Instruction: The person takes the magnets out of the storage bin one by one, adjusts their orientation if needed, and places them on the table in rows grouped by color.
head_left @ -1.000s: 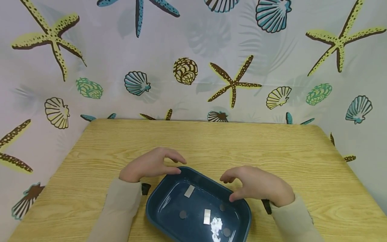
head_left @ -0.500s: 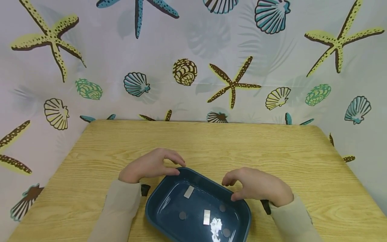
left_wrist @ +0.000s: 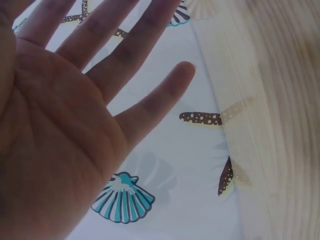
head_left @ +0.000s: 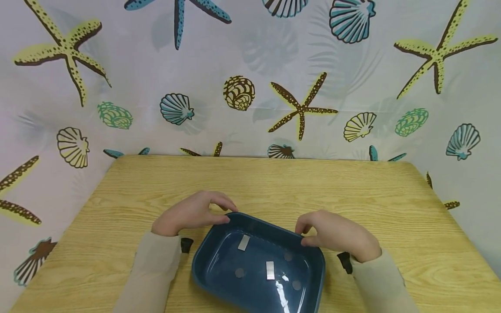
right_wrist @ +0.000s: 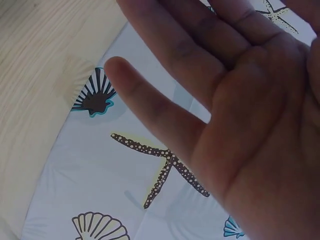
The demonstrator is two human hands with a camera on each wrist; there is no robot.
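A dark blue rectangular tray (head_left: 258,243) lies at an angle on the near part of the table. Two pale rectangular pieces (head_left: 270,270) and three grey round discs (head_left: 239,273) are in it; their kind is unclear. My left hand (head_left: 193,213) is at the tray's far left corner, thumb over the rim and fingers behind it. On the far right part of the rim, my right hand (head_left: 336,232) pinches the wall between thumb and fingers. Neither wrist view includes the tray; each shows a palm and spread fingers (left_wrist: 150,107) with the fingertips partly out of frame.
The wood-grain table (head_left: 250,178) reaches back to a white cloth (head_left: 219,56) printed with shells and starfish, which also hangs at both sides. Small black wrist straps (head_left: 186,244) show at the cuffs of the beige sleeves (head_left: 156,261).
My right hand has closed onto the rim and moved slightly right and away. The tray has turned a little, its right side shifting away from me; the glare inside it has changed shape.
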